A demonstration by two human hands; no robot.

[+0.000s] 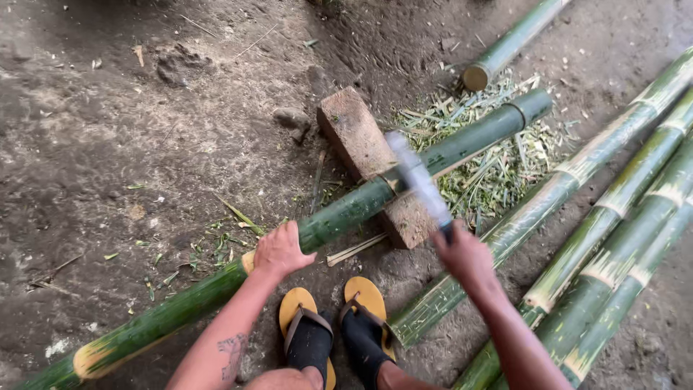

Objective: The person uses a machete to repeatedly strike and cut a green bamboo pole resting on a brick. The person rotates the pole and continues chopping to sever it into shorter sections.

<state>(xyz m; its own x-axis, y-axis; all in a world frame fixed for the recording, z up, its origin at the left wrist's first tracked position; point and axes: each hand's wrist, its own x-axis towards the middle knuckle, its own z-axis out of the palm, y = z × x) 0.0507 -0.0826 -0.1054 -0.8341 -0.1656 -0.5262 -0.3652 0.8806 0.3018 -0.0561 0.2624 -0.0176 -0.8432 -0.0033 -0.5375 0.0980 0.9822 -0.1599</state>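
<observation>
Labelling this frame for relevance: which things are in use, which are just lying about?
In use:
left hand gripping the green bamboo pole
right hand swinging a blurred blade
wooden block under the pole

Lying about:
stacked bamboo poles
cut bamboo piece
green shavings
small stone

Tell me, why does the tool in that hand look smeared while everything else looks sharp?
In the head view, the blade in the right hand is streaked by motion blur; the left hand, the bamboo pole and the wooden block are crisp. Light is soft and even, without glare; the top edge is dim.
</observation>
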